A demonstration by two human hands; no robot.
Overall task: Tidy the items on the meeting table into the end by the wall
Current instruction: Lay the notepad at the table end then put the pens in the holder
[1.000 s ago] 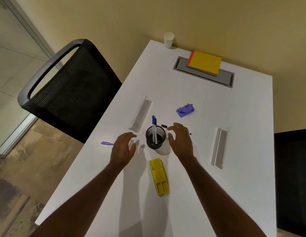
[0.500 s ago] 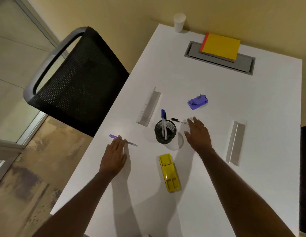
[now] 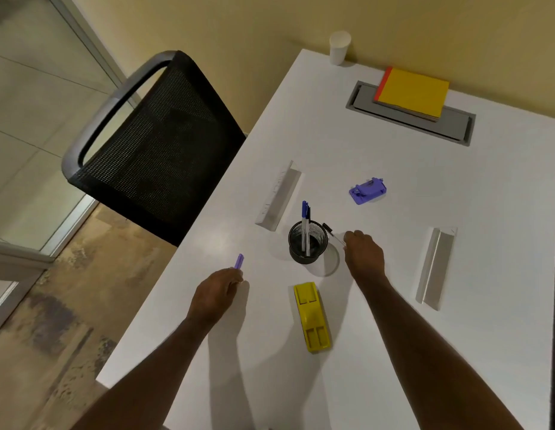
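On the white table (image 3: 394,352) my left hand (image 3: 215,294) grips a purple-capped pen (image 3: 239,261), cap pointing away from me. My right hand (image 3: 363,254) pinches a black-capped pen (image 3: 330,231) whose tip reaches toward the black mesh pen cup (image 3: 307,243). The cup holds two upright pens. A yellow stapler (image 3: 311,316) lies between my forearms. A purple hole punch (image 3: 367,190) sits beyond the cup. Two white name-plate holders lie at the left (image 3: 277,197) and at the right (image 3: 436,268).
At the wall end, a yellow notebook (image 3: 412,93) rests on the grey cable hatch (image 3: 456,125), with a white paper cup (image 3: 339,51) at the corner. A black mesh chair (image 3: 152,144) stands against the table's left edge.
Both hands left the pen cup, spread outward and closed on the pens. Each pen is now lifted at its cap end. The camera moved closer.
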